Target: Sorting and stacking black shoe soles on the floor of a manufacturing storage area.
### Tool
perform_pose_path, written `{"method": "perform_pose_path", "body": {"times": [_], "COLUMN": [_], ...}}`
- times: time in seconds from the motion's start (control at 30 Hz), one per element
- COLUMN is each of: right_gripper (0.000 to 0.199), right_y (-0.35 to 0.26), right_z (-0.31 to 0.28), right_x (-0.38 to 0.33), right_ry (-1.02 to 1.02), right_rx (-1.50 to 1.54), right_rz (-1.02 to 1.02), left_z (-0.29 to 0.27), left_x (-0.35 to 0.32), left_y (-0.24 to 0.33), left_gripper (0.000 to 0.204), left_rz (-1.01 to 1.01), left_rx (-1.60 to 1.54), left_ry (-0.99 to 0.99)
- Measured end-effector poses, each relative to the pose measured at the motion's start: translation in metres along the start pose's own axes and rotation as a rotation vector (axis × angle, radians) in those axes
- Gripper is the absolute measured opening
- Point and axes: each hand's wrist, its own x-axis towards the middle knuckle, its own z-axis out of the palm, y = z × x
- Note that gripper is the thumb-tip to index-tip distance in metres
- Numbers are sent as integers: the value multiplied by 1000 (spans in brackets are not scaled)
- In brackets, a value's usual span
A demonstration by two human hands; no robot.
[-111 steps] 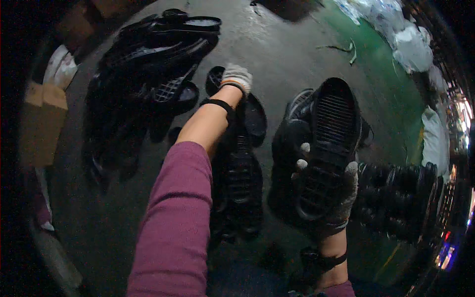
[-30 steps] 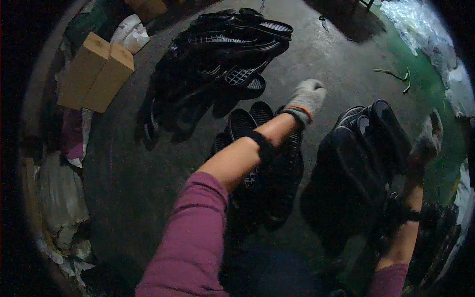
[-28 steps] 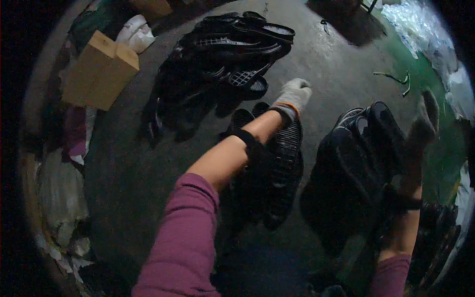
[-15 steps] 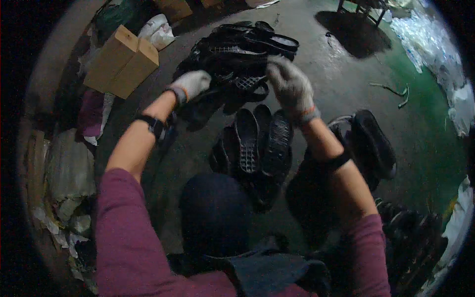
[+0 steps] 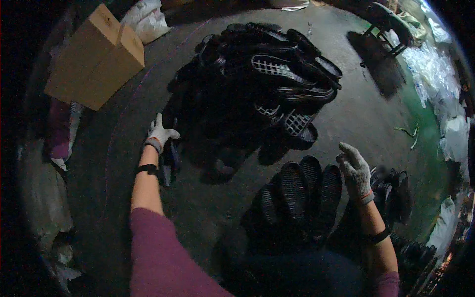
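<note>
A big heap of black shoe soles (image 5: 252,94) lies on the dark concrete floor. My gloved left hand (image 5: 161,133) is stretched out to the heap's left edge, fingers on a black sole (image 5: 170,161) there; the grip itself is hidden in the dark. My gloved right hand (image 5: 354,169) hovers empty, fingers loosely apart, just right of a short row of soles (image 5: 299,190) laid tread-up side by side. Another small stack of soles (image 5: 393,190) sits to the right of that hand.
Two cardboard boxes (image 5: 94,59) stand at the upper left beside a white sack (image 5: 148,20). A stool (image 5: 386,22) and crumpled white plastic (image 5: 435,69) are at the upper right, by a green floor patch (image 5: 420,148). More dark soles (image 5: 415,252) are piled at the lower right.
My left hand has slid down to the heap's left edge. My right hand has pulled back from the heap to the right side of the row. The view has tilted toward the heap.
</note>
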Motion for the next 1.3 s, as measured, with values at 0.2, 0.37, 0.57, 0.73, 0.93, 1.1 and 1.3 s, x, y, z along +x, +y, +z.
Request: {"method": "perform_pose_path", "body": {"times": [0.2,0.37,0.57,0.73,0.93,1.1,1.3], "right_gripper": [49,46,45,68,64,68,76], "right_y": [-40,-44,-46,-68,-3,1,-19], "right_z": [136,218,259,306,294,313,277], "right_x": [24,26,18,19,-15,-22,4], "right_ry": [-326,-427,-407,-418,-236,-291,-71], "right_rx": [-107,51,-149,168,-170,-108,-194], "right_rz": [-42,-108,-97,143,385,240,176], "left_z": [-33,-31,-59,-15,49,54,55], "left_x": [44,49,5,-99,-72,8,-22], "left_y": [-76,-62,-98,-74,-73,-114,-90], "left_gripper": [100,92,68,61,54,45,32], "left_rz": [348,478,183,16,226,79,-229], "left_rx": [-336,-247,-1788,-1698,-689,-638,-1443], "left_ry": [-113,-105,-954,-797,136,81,-553]}}
